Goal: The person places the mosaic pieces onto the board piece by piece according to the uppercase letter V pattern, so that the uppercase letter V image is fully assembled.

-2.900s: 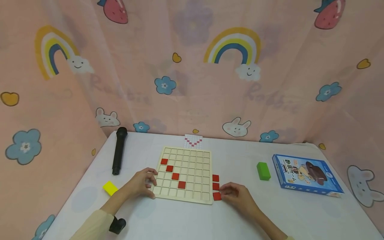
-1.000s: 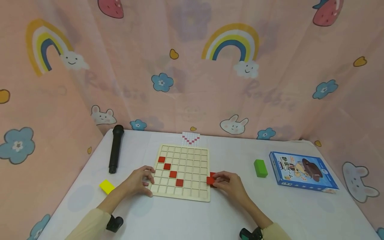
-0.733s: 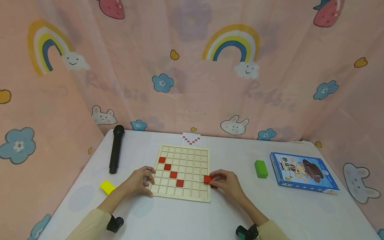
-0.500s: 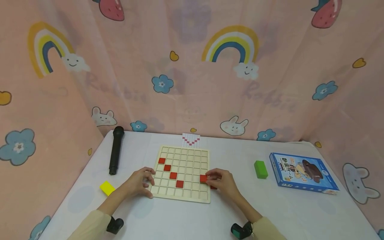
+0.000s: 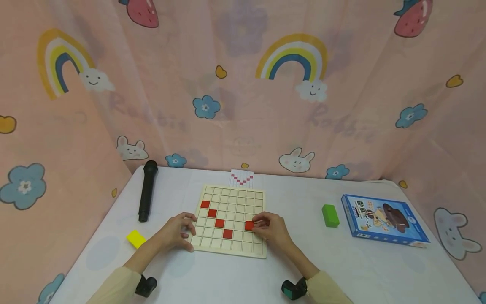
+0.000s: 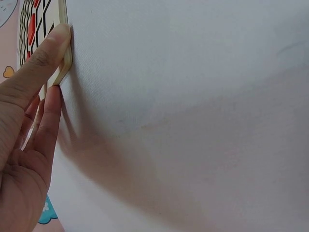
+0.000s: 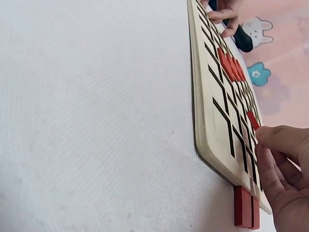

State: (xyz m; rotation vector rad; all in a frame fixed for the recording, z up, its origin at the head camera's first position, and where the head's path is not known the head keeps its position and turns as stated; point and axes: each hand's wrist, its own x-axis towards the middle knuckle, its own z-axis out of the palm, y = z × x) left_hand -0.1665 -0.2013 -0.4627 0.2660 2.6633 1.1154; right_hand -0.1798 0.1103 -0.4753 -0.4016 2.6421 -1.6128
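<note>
A pale wooden grid board (image 5: 237, 204) lies on the table, with several red square tiles (image 5: 219, 223) set in a diagonal on its left half. My left hand (image 5: 175, 231) holds the board by its left edge near the front corner, thumb and fingers against the rim in the left wrist view. Over the right part of the board, my right hand (image 5: 274, 230) pinches another red tile (image 7: 252, 120) between thumb and fingertips, tilted just above the cells. Two loose red tiles (image 7: 245, 208) lie beside the board's right edge, hidden behind the right hand in the head view.
A small pattern card (image 5: 241, 178) with a red V stands behind the board. To the left are a black microphone (image 5: 147, 192) and a yellow block (image 5: 136, 239). A green block (image 5: 330, 215) and a blue game box (image 5: 385, 220) lie on the right.
My right hand has picked a red tile from those beside the board and carried it left over the grid. The left hand keeps its place at the board's edge.
</note>
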